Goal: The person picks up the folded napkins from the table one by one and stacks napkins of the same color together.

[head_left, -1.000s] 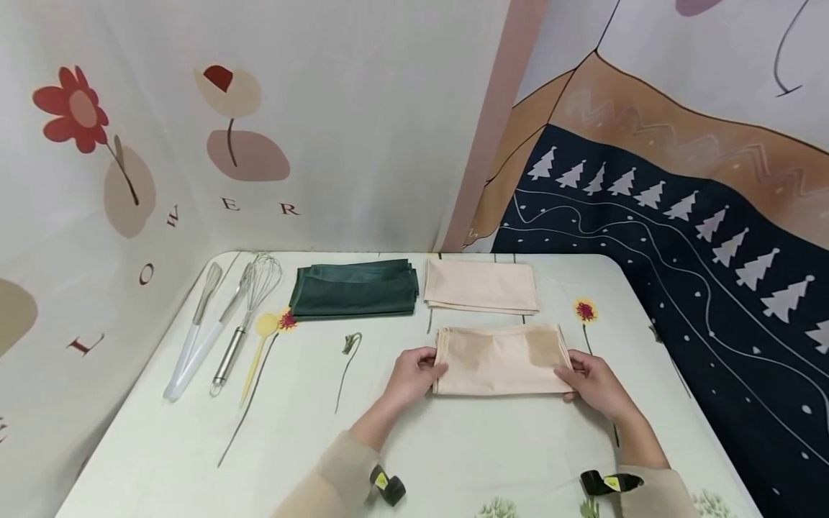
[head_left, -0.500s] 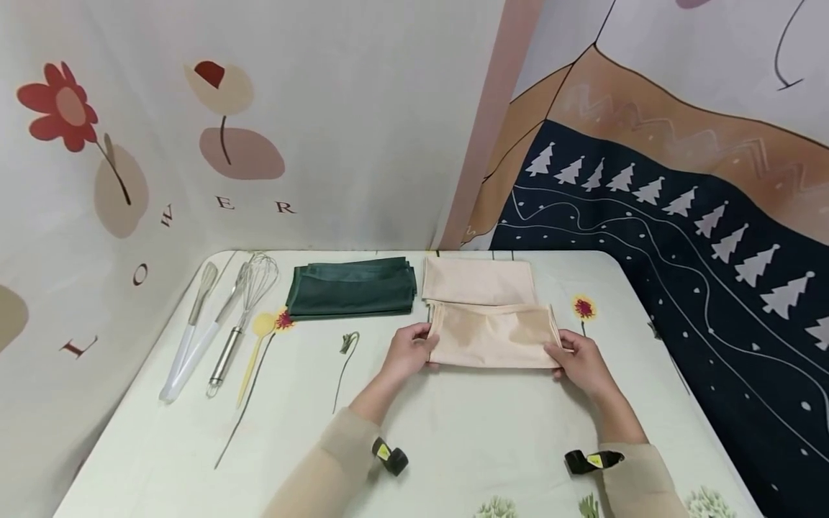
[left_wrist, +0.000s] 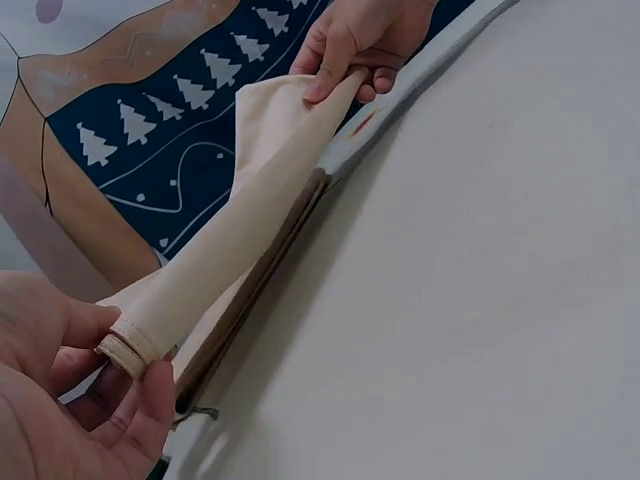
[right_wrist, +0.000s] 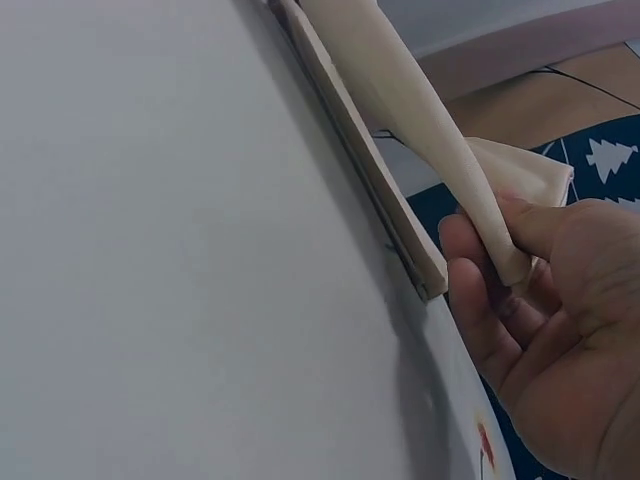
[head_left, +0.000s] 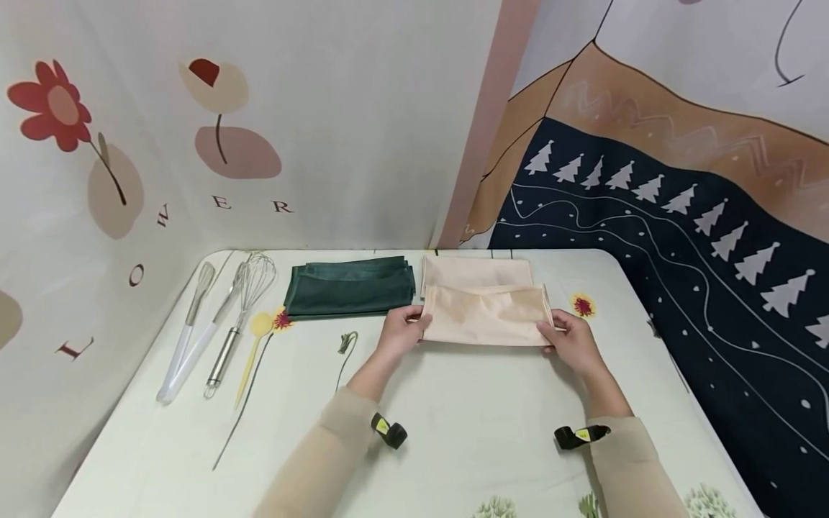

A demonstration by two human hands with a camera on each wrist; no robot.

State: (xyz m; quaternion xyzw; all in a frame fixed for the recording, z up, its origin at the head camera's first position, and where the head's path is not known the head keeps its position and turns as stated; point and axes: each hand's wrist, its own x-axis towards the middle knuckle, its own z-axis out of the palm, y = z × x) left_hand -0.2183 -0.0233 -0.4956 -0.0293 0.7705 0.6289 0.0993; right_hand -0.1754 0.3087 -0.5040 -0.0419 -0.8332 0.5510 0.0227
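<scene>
A folded beige cloth (head_left: 486, 316) is held by its two near corners, raised off the table in both wrist views. My left hand (head_left: 400, 332) pinches its left corner between thumb and fingers; the layered edge shows in the left wrist view. The right corner is pinched by my right hand (head_left: 573, 342), thumb on top. Behind and partly under the held cloth lies a second folded beige cloth (head_left: 476, 270), its near part hidden in the head view. A folded dark green cloth (head_left: 350, 288) lies to the left of both.
Along the table's left side lie white-handled tongs (head_left: 184, 345), a metal whisk (head_left: 239, 316) and a yellow spoon-like utensil (head_left: 255, 345). The table (head_left: 466, 432) has a pale cover with printed flowers. A patterned curtain (head_left: 363, 129) stands behind its far edge.
Both hands have carried the beige cloth away from me, toward the far edge. It now overlaps the second beige cloth in the head view, where before a gap lay between them.
</scene>
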